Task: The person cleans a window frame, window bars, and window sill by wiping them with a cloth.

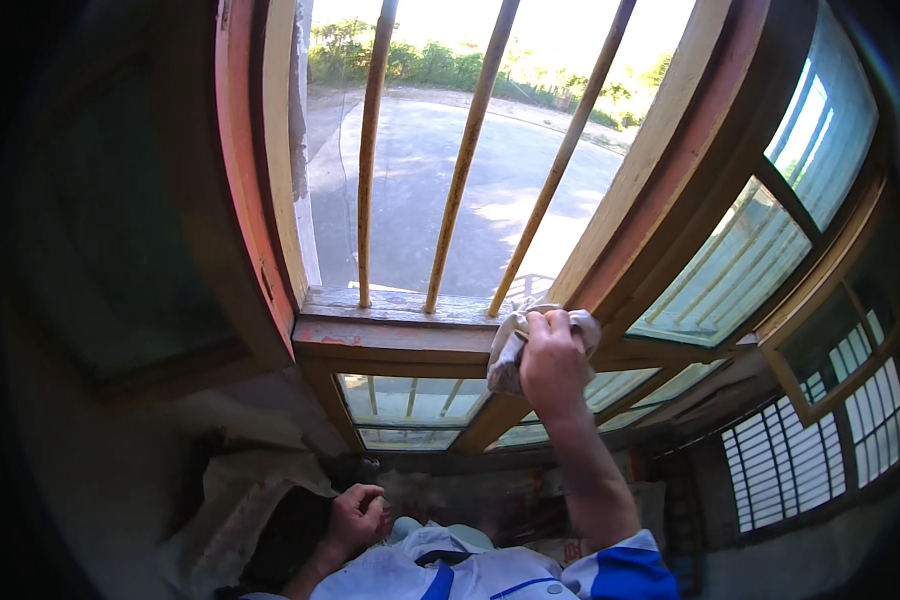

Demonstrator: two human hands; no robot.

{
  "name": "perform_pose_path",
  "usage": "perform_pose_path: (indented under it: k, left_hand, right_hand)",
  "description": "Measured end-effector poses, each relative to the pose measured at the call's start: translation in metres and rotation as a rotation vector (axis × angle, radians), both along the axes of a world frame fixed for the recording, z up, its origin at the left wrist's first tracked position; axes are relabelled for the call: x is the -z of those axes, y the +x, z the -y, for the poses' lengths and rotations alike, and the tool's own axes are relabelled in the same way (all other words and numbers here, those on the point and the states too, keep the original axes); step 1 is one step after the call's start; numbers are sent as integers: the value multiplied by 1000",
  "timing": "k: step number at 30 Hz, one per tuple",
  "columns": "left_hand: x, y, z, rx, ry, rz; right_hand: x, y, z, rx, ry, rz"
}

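My right hand (556, 360) grips a crumpled whitish cloth (506, 358) and presses it on the right end of a wooden window sill (397, 337), at the corner with the frame. The cloth shows soiled patches. Three rusty or worn bars (461, 165) rise from the sill, the rightmost just left of the cloth. The sill's paint is worn, with reddish traces. My left hand (358, 517) hangs low near my body with its fingers curled; whether anything is in it cannot be told.
An opened glazed casement (750, 180) stands at the right, and a darker one (217, 300) at the left. Glass panes (412, 409) sit below the sill. Sacks or sheeting (232, 517) lie at the lower left. A barred window (784, 457) is at the far right.
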State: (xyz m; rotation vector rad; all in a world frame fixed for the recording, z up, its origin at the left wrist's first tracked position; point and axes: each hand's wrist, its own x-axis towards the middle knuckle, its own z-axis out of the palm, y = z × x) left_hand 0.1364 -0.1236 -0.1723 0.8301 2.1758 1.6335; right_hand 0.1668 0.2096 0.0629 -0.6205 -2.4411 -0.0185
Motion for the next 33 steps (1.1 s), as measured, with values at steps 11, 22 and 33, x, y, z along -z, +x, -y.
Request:
perform_pose_path:
  k: [11,22,33]
  left_hand:
    - [-76,-42,-54,219,860,858]
    - [-38,-18,-76,189,427,912]
    - [-28,-11,-92,418,198,416]
  right_hand:
    - [36,10,104,-922,-715,-134]
    - [184,85,101,-705,-1038,27]
    - [258,211,95,-321,-1973,-192]
